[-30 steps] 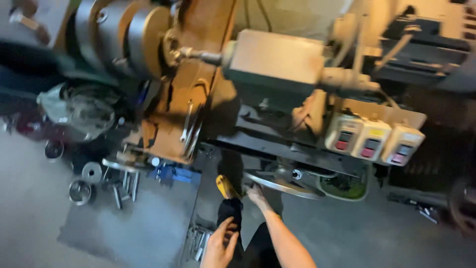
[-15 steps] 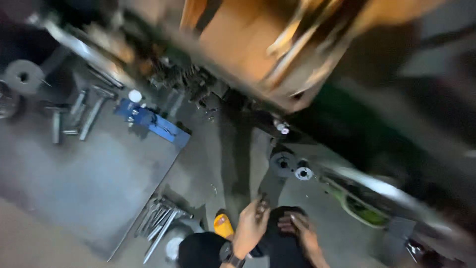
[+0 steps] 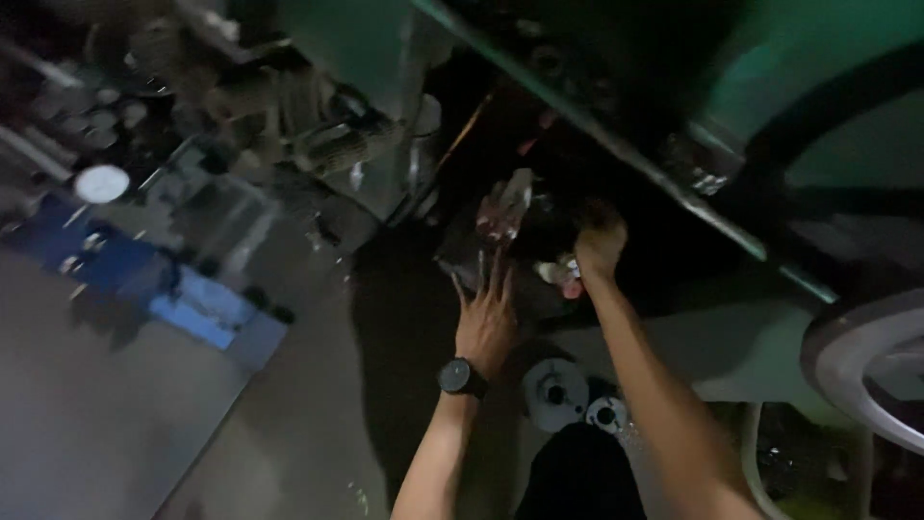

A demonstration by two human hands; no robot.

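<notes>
Left hand (image 3: 486, 318), fingers spread, lay flat beside crumpled clear plastic (image 3: 505, 207); right hand (image 3: 599, 243) was curled in the dark machine base (image 3: 674, 144), grip unclear.

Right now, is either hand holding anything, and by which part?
Left hand holds nothing, fingers spread. Right hand is closed in the dark recess; what it holds cannot be told.

A dim machine workshop: heavy green machine body (image 3: 808, 67), round metal parts (image 3: 555, 393) on the floor.

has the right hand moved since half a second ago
Yes. The right hand has gone from beside the left hand up under the dark machine frame.
</notes>
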